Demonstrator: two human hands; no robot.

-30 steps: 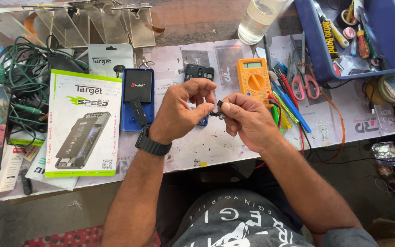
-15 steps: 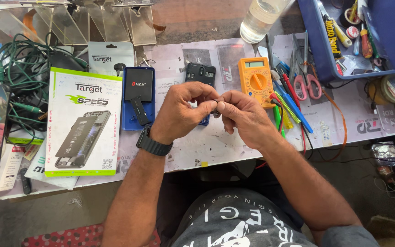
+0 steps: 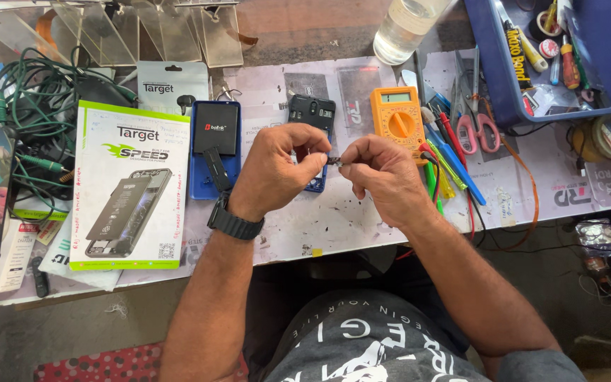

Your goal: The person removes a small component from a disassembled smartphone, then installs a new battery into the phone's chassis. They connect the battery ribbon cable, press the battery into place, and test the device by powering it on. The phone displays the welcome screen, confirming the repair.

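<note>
Fingertips of the left hand [image 3: 277,173] and right hand [image 3: 383,177] are now drawn closer together than a moment ago, both pinched on a tiny dark metal part [image 3: 334,161] held between them above the paper-covered desk [image 3: 334,219]. Behind the fingers lie an opened dark phone [image 3: 312,113] and an orange multimeter [image 3: 397,120].

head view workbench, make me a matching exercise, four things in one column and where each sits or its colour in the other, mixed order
Things:
1. multimeter
2. scissors
3. wristwatch
4. plastic bottle

Descriptions:
A. clear, at the table's far edge
B. orange, beside the right hand
C. black, on the left hand's wrist
D. pink handles, next to the blue tray

Pairs: 1-B, 2-D, 3-C, 4-A
</note>
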